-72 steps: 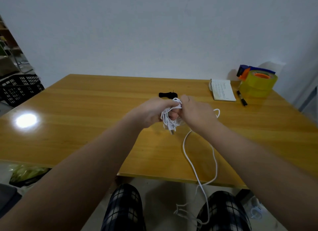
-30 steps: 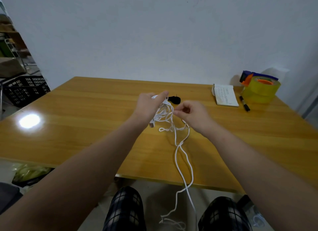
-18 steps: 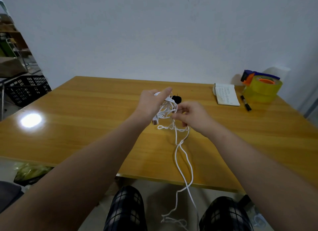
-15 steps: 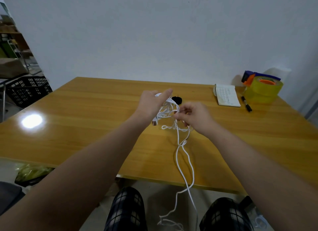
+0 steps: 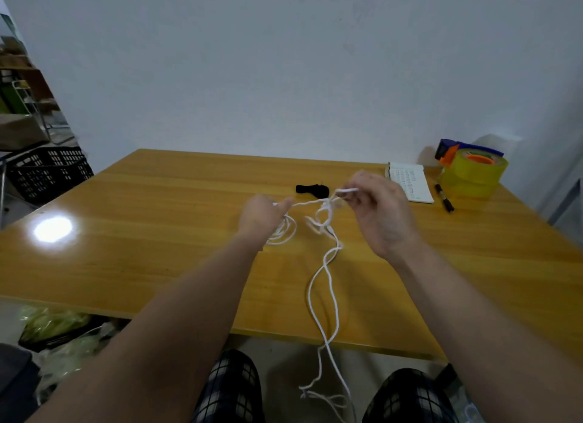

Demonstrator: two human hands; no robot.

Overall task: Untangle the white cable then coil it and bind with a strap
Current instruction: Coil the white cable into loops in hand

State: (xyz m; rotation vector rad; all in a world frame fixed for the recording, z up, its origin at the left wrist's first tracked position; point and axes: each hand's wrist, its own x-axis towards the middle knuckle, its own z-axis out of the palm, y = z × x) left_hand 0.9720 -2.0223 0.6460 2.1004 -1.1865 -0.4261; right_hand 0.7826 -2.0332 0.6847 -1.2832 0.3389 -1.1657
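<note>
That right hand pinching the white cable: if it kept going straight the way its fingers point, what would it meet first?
The right hand points its fingers leftward and slightly away along the taut white cable. It would probably meet the left hand first, though the small black strap lies just beyond that line; depth is unclear.

Hands (image 5: 265, 216) pulled apart, white cable (image 5: 326, 266) strand now stretched between them.

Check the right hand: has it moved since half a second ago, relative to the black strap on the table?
Yes. The right hand has lifted up and right, away from the black strap, pulling the white cable taut from the left hand.
</note>
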